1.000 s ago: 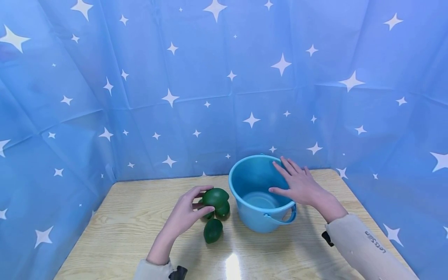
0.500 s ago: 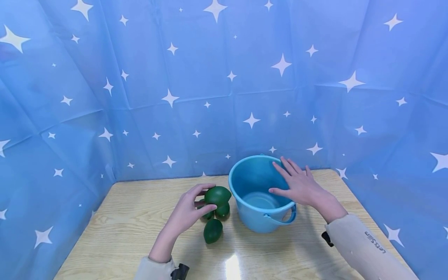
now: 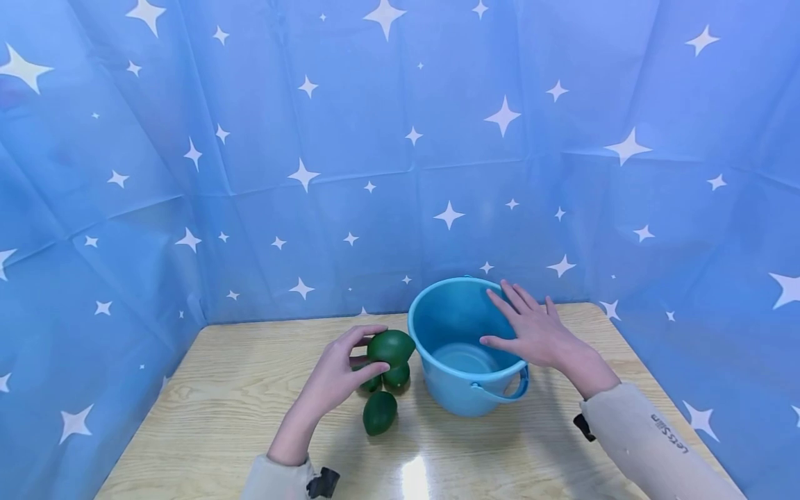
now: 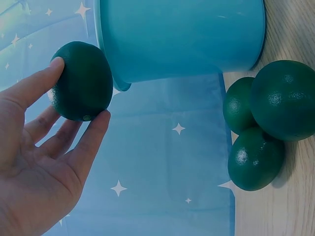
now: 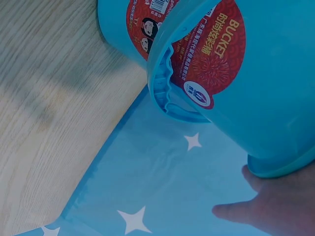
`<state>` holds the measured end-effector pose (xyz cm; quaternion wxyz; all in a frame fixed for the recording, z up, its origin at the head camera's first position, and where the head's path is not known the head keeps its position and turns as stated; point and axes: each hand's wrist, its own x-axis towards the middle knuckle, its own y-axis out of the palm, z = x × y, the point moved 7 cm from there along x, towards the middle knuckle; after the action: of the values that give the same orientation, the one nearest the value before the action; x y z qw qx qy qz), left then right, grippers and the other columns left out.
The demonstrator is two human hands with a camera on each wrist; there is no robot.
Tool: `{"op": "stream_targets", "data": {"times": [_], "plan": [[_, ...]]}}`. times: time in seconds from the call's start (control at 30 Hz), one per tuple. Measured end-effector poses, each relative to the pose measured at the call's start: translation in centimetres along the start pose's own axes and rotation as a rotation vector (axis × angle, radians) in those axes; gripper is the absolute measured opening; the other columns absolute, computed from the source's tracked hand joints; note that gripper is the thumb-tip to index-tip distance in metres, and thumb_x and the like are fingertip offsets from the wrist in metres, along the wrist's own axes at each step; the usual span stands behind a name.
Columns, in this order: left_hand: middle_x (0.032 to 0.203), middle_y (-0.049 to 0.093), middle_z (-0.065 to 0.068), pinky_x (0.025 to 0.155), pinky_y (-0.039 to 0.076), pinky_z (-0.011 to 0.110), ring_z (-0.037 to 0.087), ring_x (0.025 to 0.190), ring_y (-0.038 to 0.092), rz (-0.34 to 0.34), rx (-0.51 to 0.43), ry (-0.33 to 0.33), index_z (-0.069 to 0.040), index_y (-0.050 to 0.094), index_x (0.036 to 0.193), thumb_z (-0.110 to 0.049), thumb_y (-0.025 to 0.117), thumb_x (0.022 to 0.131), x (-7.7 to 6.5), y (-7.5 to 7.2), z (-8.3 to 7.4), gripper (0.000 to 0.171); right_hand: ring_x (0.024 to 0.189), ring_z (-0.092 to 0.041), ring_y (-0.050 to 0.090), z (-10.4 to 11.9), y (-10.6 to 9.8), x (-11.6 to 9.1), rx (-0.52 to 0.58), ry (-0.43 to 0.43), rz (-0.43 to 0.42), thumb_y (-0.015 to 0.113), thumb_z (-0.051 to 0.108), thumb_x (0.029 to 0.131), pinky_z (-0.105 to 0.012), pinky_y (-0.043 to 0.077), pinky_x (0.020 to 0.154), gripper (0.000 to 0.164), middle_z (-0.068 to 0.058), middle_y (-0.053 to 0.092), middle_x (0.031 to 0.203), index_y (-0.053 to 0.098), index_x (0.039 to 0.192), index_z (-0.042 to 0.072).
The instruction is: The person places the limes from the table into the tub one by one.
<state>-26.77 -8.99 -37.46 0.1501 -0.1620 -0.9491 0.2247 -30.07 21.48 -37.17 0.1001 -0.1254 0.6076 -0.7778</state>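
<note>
My left hand (image 3: pixel 337 368) pinches a glossy dark green lime (image 3: pixel 390 348) between thumb and fingers. In the left wrist view this held lime (image 4: pixel 82 82) is raised off the table, right by the bucket's rim. Below it on the table lie three more limes, one lime (image 3: pixel 380 414) nearer me and two close together behind, partly covered in the head view. A light blue bucket (image 3: pixel 459 392) stands upright to their right. My right hand (image 3: pixel 539 335) rests at the bucket's right rim, fingers straight and spread. Nothing shows inside the bucket.
The bucket's handle (image 3: pixel 509 396) hangs down on its near right side. A red label (image 5: pixel 216 54) is on the bucket's outer wall. The wooden table (image 3: pixel 219 417) backs onto a blue curtain (image 3: pixel 350 139) with white stars, which also encloses both sides.
My left hand has lifted the lime slightly and moved it a little right, toward the bucket. My right hand, the bucket and the other limes have kept their places.
</note>
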Motion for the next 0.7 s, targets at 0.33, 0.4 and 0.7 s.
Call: {"op": "stream_targets", "data": {"times": [0.33,0.4,0.7], "plan": [[0.14,0.058,0.008,0.095,0.059,0.036,0.031,0.124,0.06,0.006,0.01,0.016,-0.016,0.055,0.139,-0.018,0.075,0.09,0.33,0.09,-0.23,0.053,0.15,-0.049,0.014,-0.02,0.05,-0.03,0.001,0.001,-0.004,0.059,0.064,0.09,-0.083,0.011,0.11,0.094,-0.021,0.015,0.166,0.023,0.159,0.013],[0.139,0.059,0.007,0.094,0.059,0.035,0.031,0.124,0.06,0.003,0.011,0.013,-0.016,0.056,0.139,-0.017,0.075,0.09,0.38,0.1,-0.31,0.053,0.15,-0.049,0.015,-0.01,0.06,-0.03,0.0,0.0,-0.006,0.06,0.064,0.09,-0.083,0.012,0.11,0.094,-0.021,0.015,0.166,0.023,0.159,0.013],[0.141,0.058,0.007,0.095,0.059,0.038,0.032,0.125,0.06,-0.003,0.019,0.023,-0.015,0.055,0.14,-0.017,0.075,0.09,0.61,0.05,-0.78,0.054,0.15,-0.049,0.014,0.01,0.06,-0.03,0.011,-0.001,-0.007,0.06,0.063,0.09,-0.083,0.011,0.11,0.093,-0.022,0.015,0.166,0.023,0.159,0.012]]}}
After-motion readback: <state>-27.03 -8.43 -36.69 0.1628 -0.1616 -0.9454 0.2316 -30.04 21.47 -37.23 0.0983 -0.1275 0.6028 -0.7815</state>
